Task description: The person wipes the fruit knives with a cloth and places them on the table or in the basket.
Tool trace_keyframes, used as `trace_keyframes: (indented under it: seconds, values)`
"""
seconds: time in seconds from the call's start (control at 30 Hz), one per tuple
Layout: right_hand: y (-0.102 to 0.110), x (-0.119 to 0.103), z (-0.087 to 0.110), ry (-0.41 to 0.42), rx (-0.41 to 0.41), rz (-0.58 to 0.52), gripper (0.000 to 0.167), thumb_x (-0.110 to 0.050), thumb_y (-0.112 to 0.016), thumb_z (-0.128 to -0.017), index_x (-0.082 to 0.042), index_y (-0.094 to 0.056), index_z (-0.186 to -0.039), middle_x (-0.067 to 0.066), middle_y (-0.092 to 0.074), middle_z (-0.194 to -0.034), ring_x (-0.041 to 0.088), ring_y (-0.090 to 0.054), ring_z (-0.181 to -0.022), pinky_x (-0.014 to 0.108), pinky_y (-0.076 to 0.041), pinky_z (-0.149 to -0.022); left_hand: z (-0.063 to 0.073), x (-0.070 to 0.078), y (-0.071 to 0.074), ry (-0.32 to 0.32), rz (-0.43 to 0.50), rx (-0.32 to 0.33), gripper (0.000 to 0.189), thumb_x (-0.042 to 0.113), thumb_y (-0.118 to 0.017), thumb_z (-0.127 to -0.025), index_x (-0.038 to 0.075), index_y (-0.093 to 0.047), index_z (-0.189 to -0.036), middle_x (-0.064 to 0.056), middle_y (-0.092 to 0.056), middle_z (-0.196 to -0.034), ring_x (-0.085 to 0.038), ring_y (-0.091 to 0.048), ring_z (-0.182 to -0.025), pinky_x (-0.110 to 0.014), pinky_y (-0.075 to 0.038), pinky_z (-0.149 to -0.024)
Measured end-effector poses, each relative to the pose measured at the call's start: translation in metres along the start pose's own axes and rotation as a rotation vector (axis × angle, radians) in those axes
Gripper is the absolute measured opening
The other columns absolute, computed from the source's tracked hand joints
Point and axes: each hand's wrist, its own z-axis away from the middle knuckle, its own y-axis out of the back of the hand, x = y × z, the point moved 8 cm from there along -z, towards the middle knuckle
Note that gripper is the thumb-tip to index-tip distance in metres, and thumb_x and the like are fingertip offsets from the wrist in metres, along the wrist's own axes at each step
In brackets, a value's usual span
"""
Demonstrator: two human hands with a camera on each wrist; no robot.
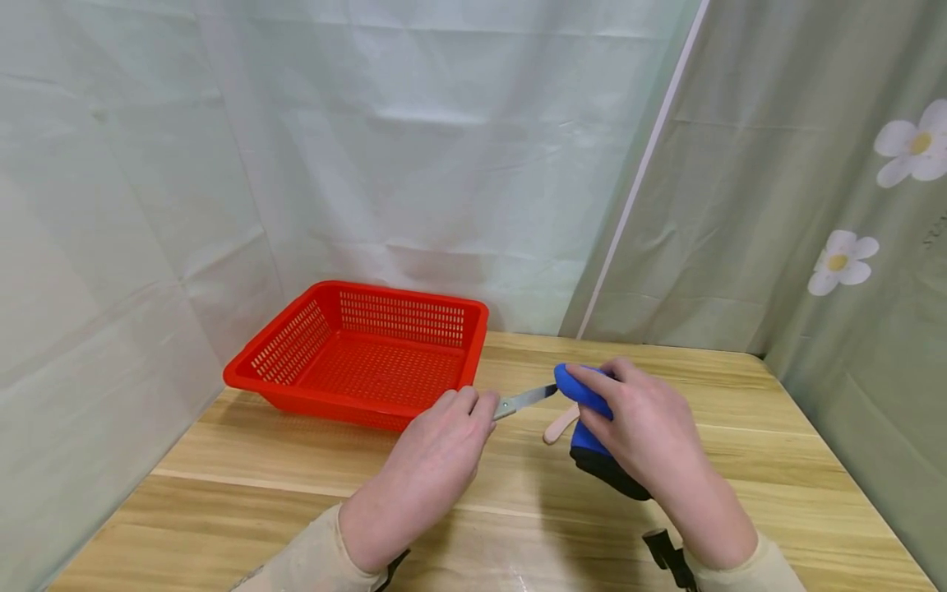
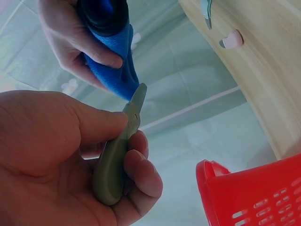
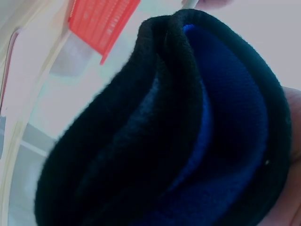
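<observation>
My left hand [image 1: 436,444] grips a small knife [image 1: 527,400] by its grey-green handle. In the left wrist view the thumb lies along the handle and the fingers curl round its other side, with the short blade [image 2: 138,100] pointing away from the palm. My right hand [image 1: 644,411] holds a blue cloth [image 1: 584,390] with black edging, bunched between thumb and fingers. The blade's tip meets or nearly meets the cloth; exact contact is unclear. Folds of the cloth [image 3: 230,94] fill the right wrist view and hide most of that hand.
A red perforated plastic basket [image 1: 377,362] stands at the back left of the wooden table [image 1: 503,526]. Behind the cloth lies a pinkish, flat-handled item [image 1: 560,424], partly hidden. Curtains [image 1: 444,164] hang close behind and at both sides.
</observation>
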Motion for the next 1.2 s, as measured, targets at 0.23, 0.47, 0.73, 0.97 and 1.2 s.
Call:
trace_keyframes:
  seconds: [0.23, 0.47, 0.73, 0.97, 1.2]
  values:
    - [0.0, -0.023, 0.002, 0.092, 0.05, -0.005, 0.053, -0.017, -0.099, -0.082, -0.024, -0.082, -0.132, 0.006, -0.071, -0.104, 0.023, -0.067, -0.074, 0.04, -0.055, -0.063, 0.0, 0.001, -0.002, -0.001, -0.002, -0.04, 0.024, 0.014, -0.082, -0.101, 0.005, -0.062, -0.112, 0.0, -0.051, -0.084, -0.015, -0.045, -0.071, -0.02, -0.041, -0.055]
    - [-0.004, -0.038, 0.005, 0.12, 0.008, 0.006, 0.059, -0.023, -0.101, -0.082, -0.026, -0.08, -0.137, 0.008, -0.072, -0.11, 0.026, -0.073, -0.087, 0.045, -0.061, -0.075, 0.001, 0.002, -0.001, -0.01, 0.006, -0.03, 0.023, 0.015, -0.081, -0.103, 0.005, -0.062, -0.113, 0.0, -0.052, -0.086, -0.015, -0.047, -0.072, -0.021, -0.043, -0.056]
    - [-0.005, -0.044, 0.007, 0.135, 0.007, 0.006, 0.062, -0.021, -0.102, -0.081, -0.027, -0.079, -0.138, 0.008, -0.072, -0.115, 0.027, -0.074, -0.095, 0.048, -0.06, -0.082, 0.001, 0.001, -0.004, -0.004, 0.014, -0.066, 0.022, 0.015, -0.079, -0.104, 0.006, -0.063, -0.116, 0.001, -0.052, -0.086, -0.014, -0.046, -0.073, -0.019, -0.042, -0.057]
    - [-0.006, -0.046, 0.008, 0.14, 0.005, -0.018, 0.062, -0.019, -0.102, -0.08, -0.029, -0.079, -0.137, 0.006, -0.071, -0.114, 0.025, -0.073, -0.094, 0.046, -0.059, -0.078, 0.001, 0.002, -0.002, -0.011, 0.015, -0.041, 0.02, 0.015, -0.078, -0.105, 0.006, -0.063, -0.113, 0.0, -0.051, -0.084, -0.014, -0.046, -0.072, -0.021, -0.043, -0.057]
    - [-0.008, -0.046, 0.008, 0.136, 0.001, -0.014, 0.063, -0.019, -0.103, -0.079, -0.03, -0.08, -0.136, 0.005, -0.07, -0.112, 0.023, -0.072, -0.092, 0.044, -0.057, -0.076, 0.001, 0.003, -0.002, -0.015, 0.013, -0.043, 0.02, 0.016, -0.078, -0.105, 0.006, -0.063, -0.113, 0.0, -0.051, -0.084, -0.014, -0.046, -0.072, -0.021, -0.043, -0.057]
